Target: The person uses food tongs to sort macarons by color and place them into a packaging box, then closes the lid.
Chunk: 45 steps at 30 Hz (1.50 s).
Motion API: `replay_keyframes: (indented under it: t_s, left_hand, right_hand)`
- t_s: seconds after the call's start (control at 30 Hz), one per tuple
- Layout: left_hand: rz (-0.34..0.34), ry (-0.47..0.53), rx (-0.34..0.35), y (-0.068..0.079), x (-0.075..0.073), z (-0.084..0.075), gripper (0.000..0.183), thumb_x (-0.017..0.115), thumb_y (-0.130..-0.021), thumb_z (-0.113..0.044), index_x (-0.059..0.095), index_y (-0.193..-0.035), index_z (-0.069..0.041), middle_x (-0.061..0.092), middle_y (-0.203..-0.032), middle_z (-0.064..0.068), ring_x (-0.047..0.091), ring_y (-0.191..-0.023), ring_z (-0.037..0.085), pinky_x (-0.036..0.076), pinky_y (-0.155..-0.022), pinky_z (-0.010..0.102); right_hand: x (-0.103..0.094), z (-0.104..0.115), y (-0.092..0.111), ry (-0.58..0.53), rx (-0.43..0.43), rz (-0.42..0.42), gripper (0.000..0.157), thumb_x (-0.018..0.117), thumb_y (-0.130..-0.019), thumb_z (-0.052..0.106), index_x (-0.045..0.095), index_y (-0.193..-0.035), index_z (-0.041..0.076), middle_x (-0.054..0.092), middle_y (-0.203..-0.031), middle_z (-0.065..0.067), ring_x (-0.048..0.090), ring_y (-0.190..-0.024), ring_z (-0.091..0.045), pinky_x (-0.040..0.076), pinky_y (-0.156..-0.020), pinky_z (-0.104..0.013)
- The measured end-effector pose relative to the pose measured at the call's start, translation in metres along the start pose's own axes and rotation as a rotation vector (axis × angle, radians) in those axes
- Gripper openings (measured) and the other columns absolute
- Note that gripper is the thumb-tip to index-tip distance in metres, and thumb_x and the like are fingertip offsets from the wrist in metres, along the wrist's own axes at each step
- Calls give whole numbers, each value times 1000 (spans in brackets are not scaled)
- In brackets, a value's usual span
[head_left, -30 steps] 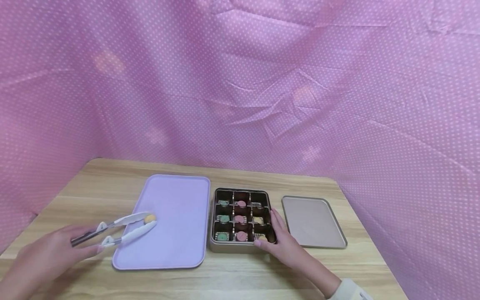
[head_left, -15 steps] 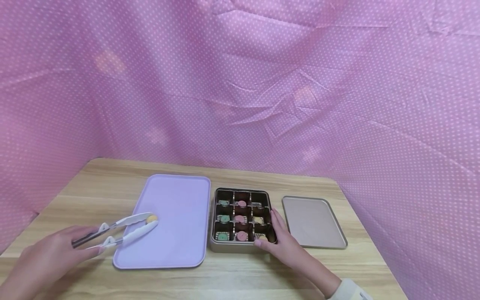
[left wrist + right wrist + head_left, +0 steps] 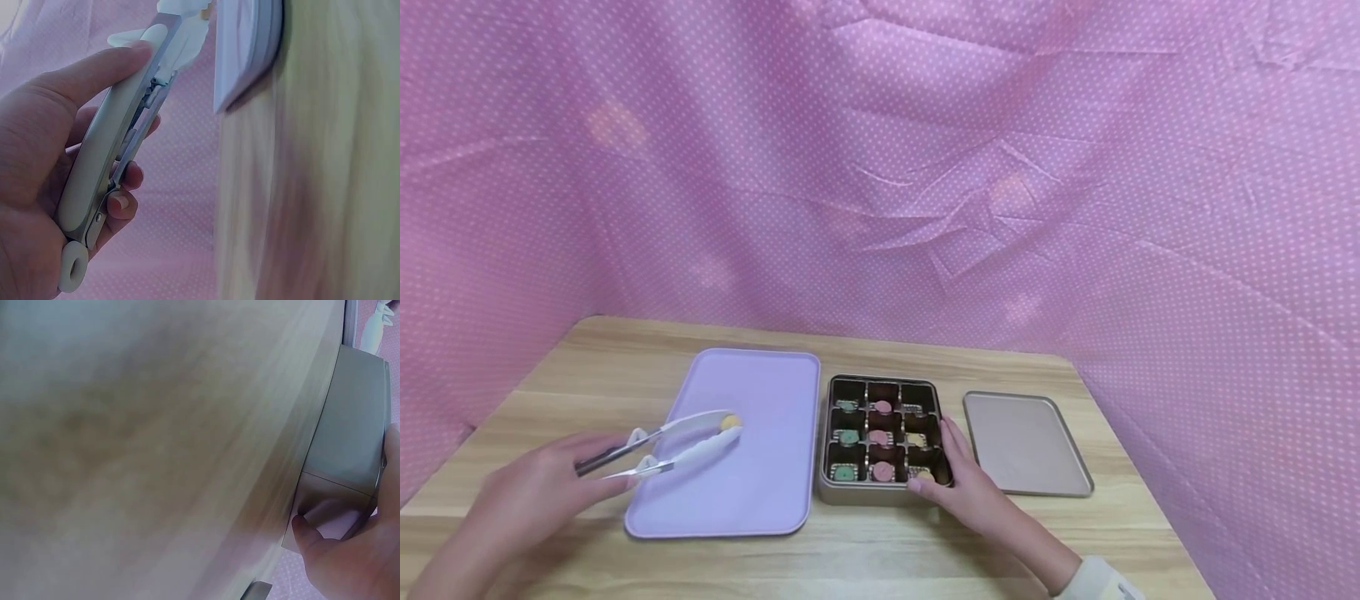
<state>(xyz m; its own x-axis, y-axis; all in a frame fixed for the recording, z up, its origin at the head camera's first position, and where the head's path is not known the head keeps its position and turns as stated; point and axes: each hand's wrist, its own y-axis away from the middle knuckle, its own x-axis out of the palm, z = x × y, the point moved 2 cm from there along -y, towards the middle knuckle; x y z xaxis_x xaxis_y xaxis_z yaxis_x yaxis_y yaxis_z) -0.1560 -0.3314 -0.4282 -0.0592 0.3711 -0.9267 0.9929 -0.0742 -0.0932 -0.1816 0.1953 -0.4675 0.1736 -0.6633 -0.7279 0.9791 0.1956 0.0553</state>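
Observation:
My left hand point(image 3: 538, 487) grips a pair of tongs point(image 3: 702, 454) by the handles, the thumb along one side and the fingers around the other. Between the white tips sits a small round yellow cookie point(image 3: 730, 422), over the lilac tray point(image 3: 767, 483). My right hand point(image 3: 973, 492) holds the near right corner of a square tin point(image 3: 876, 497), thumb at the front rim and fingers along the right side. Inside the tin, a dark divider makes a grid of compartments, with green cookies point(image 3: 848, 437) at left, pink cookies point(image 3: 883, 472) in the middle and yellow cookies point(image 3: 916, 440) at right.
A flat beige lid point(image 3: 1030, 442) lies right of the tin, close to my right hand. Tray, tin and lid stand side by side on a wooden table point(image 3: 880, 554). Pink dotted cloth point(image 3: 880, 208) hangs behind and at both sides.
My left hand has moved right and slightly away from me, carrying the yellow cookie in the tongs further over the tray. The right hand and the tin have stayed put.

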Motion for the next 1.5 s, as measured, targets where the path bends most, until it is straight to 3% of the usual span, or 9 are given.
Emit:
replay_keyframes:
  t_s: [0.87, 1.27, 1.5]
  left_hand:
    - [19, 71, 95, -46, -4, -86, 81, 67, -77, -77, 66, -135, -20, 58, -143, 19, 53, -129, 49, 42, -96, 71]
    - [3, 104, 217, -75, 14, -131, 63, 79, -79, -57, 70, -130, -20, 68, -132, 7, 62, -122, 36, 49, -93, 61]
    - [11, 136, 254, -90, 30, -155, 61, 79, -79, -52, 70, -130, -19, 69, -131, 4, 62, -124, 32, 50, -99, 55]
  right_hand:
    - [-2, -3, 5, -21, 0, 24, 115, 70, -84, 65, 0, -163, 20, -7, -171, -1, 12, -155, -37, 19, -121, -61]
    - [-4, -4, 7, -16, -16, 16, 114, 71, -84, 63, 2, -163, 17, -5, -171, -2, 12, -155, -36, 18, -122, -60]
    - [-5, -4, 9, -24, -14, 17, 114, 73, -84, 60, 3, -163, 17, -4, -171, -2, 13, -155, -36, 19, -122, -59]
